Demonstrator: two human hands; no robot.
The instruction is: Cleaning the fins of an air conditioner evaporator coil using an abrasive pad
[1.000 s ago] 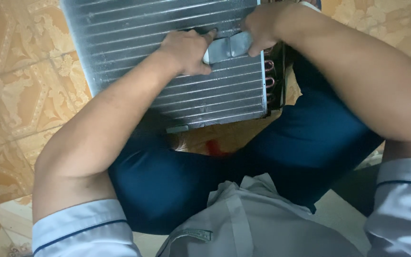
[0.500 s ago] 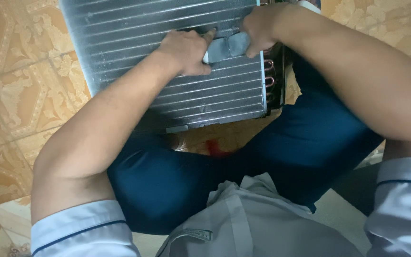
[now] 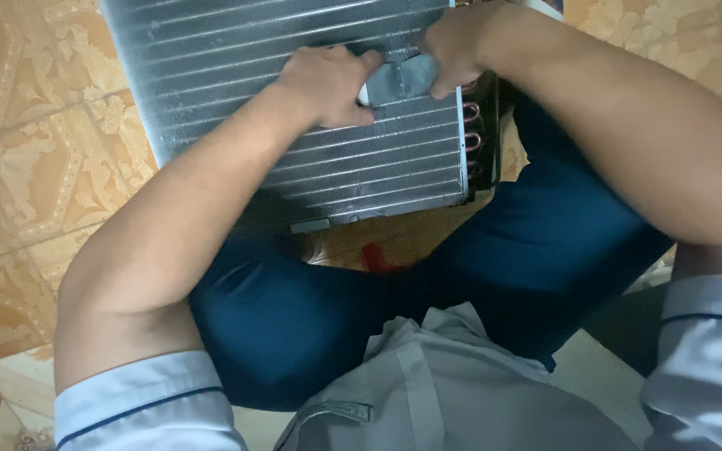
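- Head view: left hand (image 3: 327, 83) and right hand (image 3: 453, 46) both grip a flat grey tool (image 3: 399, 79) against the finned coil (image 3: 236, 92).
- Upper rows reached; lower rows remain.

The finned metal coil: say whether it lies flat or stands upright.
Roughly flat, perhaps slightly tilted. The finned coil shows its broad face to the downward-looking camera, above the knees; the left hand and right hand hold a grey piece on it.

Both hands crowd the coil (image 3: 236, 75) at its upper right. Its left fins lie open. Copper bends (image 3: 471, 138) edge the right side; knees block the near edge. Floor (image 3: 35, 167) left is free.
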